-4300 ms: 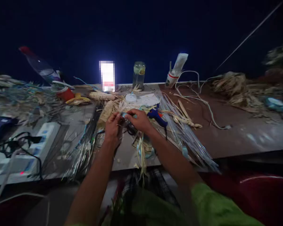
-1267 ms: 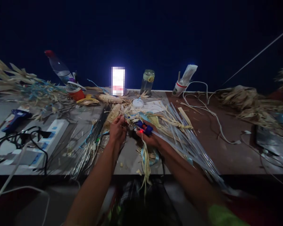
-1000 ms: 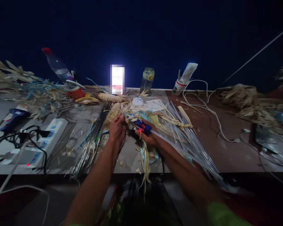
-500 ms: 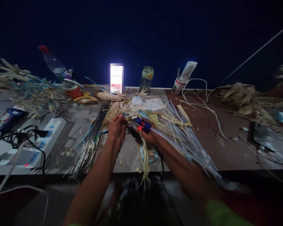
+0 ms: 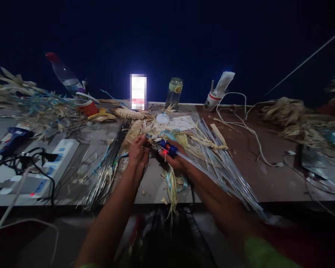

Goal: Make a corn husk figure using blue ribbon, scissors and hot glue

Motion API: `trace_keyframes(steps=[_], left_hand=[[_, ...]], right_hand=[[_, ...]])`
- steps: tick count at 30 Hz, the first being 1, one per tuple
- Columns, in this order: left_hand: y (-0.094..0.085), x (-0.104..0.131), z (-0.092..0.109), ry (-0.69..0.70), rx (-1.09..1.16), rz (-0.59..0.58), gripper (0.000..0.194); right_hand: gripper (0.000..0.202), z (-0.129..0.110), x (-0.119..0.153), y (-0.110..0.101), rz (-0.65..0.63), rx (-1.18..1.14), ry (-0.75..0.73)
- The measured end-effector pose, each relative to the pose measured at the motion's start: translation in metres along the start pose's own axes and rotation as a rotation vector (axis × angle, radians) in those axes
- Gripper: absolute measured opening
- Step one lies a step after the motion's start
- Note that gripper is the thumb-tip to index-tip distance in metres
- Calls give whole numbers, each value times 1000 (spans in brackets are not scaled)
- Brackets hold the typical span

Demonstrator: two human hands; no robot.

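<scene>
Glue gun (image 5: 170, 149) in R hand (image 5: 176, 159); cup print (image 5: 209, 105) illeg.

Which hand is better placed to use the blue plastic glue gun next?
Probably the right hand: it grips the blue plastic glue gun, whose front faces the left hand, which pinches a small unclear item.

Head cam, fwd/down twd table (image 5: 156, 182)
</scene>
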State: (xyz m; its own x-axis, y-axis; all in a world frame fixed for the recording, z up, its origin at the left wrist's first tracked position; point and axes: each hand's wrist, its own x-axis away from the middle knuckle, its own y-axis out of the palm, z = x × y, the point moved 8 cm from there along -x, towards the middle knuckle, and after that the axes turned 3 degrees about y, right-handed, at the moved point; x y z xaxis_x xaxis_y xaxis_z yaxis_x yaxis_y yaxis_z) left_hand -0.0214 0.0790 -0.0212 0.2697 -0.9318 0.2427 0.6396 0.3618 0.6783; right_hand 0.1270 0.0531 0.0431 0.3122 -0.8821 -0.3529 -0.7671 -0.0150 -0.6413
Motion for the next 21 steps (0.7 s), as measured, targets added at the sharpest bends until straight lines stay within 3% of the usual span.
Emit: trace_keyframes(steps=[5, 11, 21], left_hand=[[0, -1, -1, 5, -2, -16, 12], [0, -1, -1, 1, -5, -13, 10], [0, 1, 0, -11, 0, 22, 6]], right_hand=[[21, -8, 0, -1, -30, 66, -102], [18, -3, -1, -2, -2, 65, -47], [23, -5, -1, -2, -14, 139, -86]])
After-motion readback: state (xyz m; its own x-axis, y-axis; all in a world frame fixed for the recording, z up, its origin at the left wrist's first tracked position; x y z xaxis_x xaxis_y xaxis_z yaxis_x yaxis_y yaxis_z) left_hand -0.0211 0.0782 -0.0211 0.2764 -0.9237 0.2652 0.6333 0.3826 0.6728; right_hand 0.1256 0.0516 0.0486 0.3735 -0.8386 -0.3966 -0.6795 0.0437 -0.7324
